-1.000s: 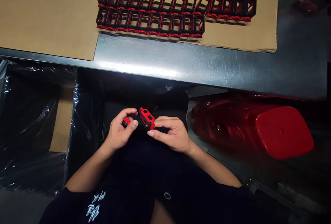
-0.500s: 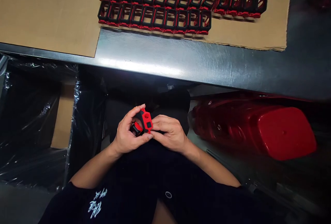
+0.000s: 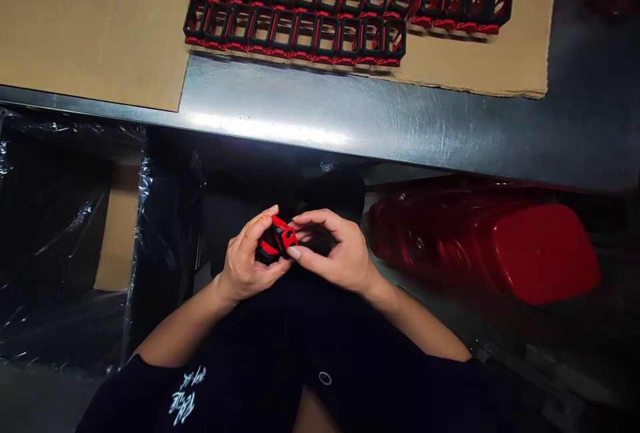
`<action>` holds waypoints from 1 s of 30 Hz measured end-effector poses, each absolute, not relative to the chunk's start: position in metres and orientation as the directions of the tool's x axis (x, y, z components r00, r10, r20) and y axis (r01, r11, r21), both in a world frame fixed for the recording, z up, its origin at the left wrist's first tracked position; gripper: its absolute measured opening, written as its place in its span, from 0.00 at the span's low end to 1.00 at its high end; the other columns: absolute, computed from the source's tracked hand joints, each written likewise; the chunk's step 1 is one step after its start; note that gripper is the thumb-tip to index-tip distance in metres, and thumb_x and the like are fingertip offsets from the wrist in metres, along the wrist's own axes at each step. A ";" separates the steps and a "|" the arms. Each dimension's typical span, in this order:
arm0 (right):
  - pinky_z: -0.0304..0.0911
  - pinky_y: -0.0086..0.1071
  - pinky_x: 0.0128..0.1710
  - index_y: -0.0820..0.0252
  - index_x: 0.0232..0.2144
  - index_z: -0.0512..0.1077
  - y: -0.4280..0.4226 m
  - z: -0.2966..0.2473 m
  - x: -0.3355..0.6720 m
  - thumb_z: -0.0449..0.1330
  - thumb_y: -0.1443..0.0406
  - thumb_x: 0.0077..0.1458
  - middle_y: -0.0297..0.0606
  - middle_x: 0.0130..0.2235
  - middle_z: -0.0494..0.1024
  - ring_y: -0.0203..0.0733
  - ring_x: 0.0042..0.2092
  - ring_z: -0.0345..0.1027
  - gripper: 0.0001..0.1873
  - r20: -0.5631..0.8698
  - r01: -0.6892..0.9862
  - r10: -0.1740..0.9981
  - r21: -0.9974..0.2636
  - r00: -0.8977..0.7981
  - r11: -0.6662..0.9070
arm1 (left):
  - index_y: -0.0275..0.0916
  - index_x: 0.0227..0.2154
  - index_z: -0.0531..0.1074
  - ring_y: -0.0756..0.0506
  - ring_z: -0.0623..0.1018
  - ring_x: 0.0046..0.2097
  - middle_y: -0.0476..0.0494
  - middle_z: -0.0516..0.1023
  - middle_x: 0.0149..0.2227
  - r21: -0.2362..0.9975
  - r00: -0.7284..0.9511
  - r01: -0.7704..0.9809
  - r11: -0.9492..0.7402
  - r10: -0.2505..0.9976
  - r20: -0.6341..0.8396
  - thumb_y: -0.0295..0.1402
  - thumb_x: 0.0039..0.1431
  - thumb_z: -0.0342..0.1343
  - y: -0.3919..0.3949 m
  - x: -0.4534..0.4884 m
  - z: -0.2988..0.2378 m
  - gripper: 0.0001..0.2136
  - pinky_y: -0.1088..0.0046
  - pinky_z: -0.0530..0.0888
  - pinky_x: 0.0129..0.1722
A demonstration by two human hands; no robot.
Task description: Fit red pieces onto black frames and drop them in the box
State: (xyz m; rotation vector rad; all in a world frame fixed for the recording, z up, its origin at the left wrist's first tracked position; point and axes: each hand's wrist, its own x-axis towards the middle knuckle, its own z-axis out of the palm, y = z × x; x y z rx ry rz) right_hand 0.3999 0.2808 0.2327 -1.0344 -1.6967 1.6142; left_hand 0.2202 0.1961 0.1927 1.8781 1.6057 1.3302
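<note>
Low in front of my body, my left hand (image 3: 246, 256) is curled around a red and black plastic part (image 3: 287, 236), with its fingertips along the upper edge and the thumb below. A second red and black piece (image 3: 269, 248) shows inside the same palm, partly covered by the fingers. My right hand (image 3: 336, 250) pinches the near side of the first part between thumb and fingers. Round and square holes show in its red face, which is tilted. Two rows of similar black frames with red bases (image 3: 305, 36) stand on the cardboard above.
A steel table edge (image 3: 300, 110) runs across, with cardboard sheets (image 3: 90, 26) on it. At the left is a box lined with black plastic (image 3: 55, 240). A red plastic object (image 3: 545, 253) lies at the right below the table.
The held part has turned, so its red face is now tilted and seen at a steeper angle. My right hand's fingers have risen and opened into a wider arch around it.
</note>
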 end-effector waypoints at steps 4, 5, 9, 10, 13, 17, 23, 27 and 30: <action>0.78 0.33 0.35 0.57 0.42 0.77 0.273 0.233 0.391 0.73 0.61 0.50 0.37 0.36 0.84 0.38 0.31 0.78 0.17 -0.098 0.210 0.853 -0.978 -0.512 0.014 | 0.40 0.73 0.39 0.38 0.85 0.49 0.26 0.77 0.58 0.597 -0.023 0.728 -0.337 0.859 0.512 0.36 0.57 0.70 0.196 0.220 0.186 0.51 0.67 0.84 0.39; 0.78 0.32 0.35 0.56 0.42 0.78 0.272 0.231 0.391 0.72 0.61 0.52 0.37 0.36 0.84 0.38 0.30 0.78 0.15 -0.108 0.196 0.853 -0.981 -0.511 -0.006 | 0.40 0.73 0.36 0.39 0.86 0.46 0.26 0.78 0.57 0.567 -0.009 0.748 -0.345 0.849 0.529 0.35 0.56 0.70 0.195 0.219 0.184 0.53 0.68 0.83 0.38; 0.78 0.34 0.37 0.56 0.44 0.79 0.273 0.218 0.396 0.71 0.60 0.53 0.38 0.39 0.85 0.40 0.34 0.80 0.16 -0.269 0.054 0.786 -0.956 -0.556 -0.289 | 0.44 0.73 0.34 0.42 0.86 0.39 0.29 0.81 0.54 0.534 0.038 0.752 -0.386 0.834 0.550 0.34 0.56 0.70 0.191 0.213 0.182 0.55 0.69 0.82 0.34; 0.78 0.34 0.38 0.56 0.44 0.79 0.274 0.215 0.397 0.72 0.60 0.52 0.38 0.39 0.85 0.41 0.35 0.81 0.17 -0.326 0.010 0.748 -0.919 -0.578 -0.394 | 0.44 0.74 0.34 0.42 0.86 0.39 0.30 0.81 0.53 0.545 0.049 0.736 -0.401 0.835 0.548 0.34 0.56 0.70 0.191 0.212 0.183 0.54 0.68 0.82 0.35; 0.76 0.30 0.30 0.58 0.44 0.79 0.277 0.208 0.399 0.73 0.58 0.50 0.36 0.35 0.84 0.39 0.32 0.80 0.20 -0.467 -0.112 0.607 -0.727 -0.643 -0.678 | 0.40 0.74 0.38 0.41 0.86 0.43 0.28 0.81 0.54 0.633 0.042 0.652 -0.417 0.854 0.519 0.35 0.55 0.71 0.190 0.213 0.193 0.54 0.68 0.83 0.38; 0.70 0.24 0.20 0.61 0.41 0.77 0.277 0.199 0.394 0.71 0.58 0.51 0.33 0.29 0.81 0.34 0.24 0.74 0.18 -0.546 -0.158 0.424 -0.466 -0.722 -0.870 | 0.42 0.73 0.41 0.46 0.84 0.38 0.26 0.76 0.60 0.815 -0.022 0.485 -0.318 0.927 0.375 0.40 0.57 0.69 0.191 0.219 0.203 0.50 0.71 0.83 0.37; 0.70 0.24 0.20 0.63 0.37 0.76 0.271 0.190 0.388 0.71 0.58 0.50 0.33 0.27 0.78 0.32 0.23 0.71 0.17 -0.547 -0.188 0.341 -0.317 -0.764 -0.929 | 0.43 0.73 0.46 0.48 0.83 0.35 0.25 0.75 0.60 0.892 -0.076 0.405 -0.200 0.965 0.251 0.43 0.57 0.68 0.189 0.224 0.206 0.48 0.70 0.83 0.38; 0.65 0.22 0.17 0.61 0.36 0.75 0.273 0.193 0.388 0.75 0.56 0.46 0.31 0.27 0.78 0.31 0.21 0.68 0.20 -0.585 -0.192 0.364 -0.337 -0.725 -0.922 | 0.43 0.71 0.51 0.48 0.82 0.33 0.29 0.76 0.59 0.898 -0.080 0.428 -0.097 0.986 0.145 0.41 0.57 0.68 0.186 0.221 0.206 0.44 0.69 0.83 0.36; 0.58 0.19 0.15 0.60 0.31 0.72 0.276 0.197 0.386 0.76 0.55 0.45 0.27 0.22 0.75 0.27 0.17 0.61 0.21 -0.610 -0.169 0.413 -0.417 -0.676 -0.893 | 0.42 0.69 0.59 0.43 0.84 0.41 0.32 0.76 0.59 0.889 -0.045 0.457 -0.005 0.999 0.028 0.38 0.55 0.68 0.184 0.219 0.204 0.40 0.64 0.84 0.42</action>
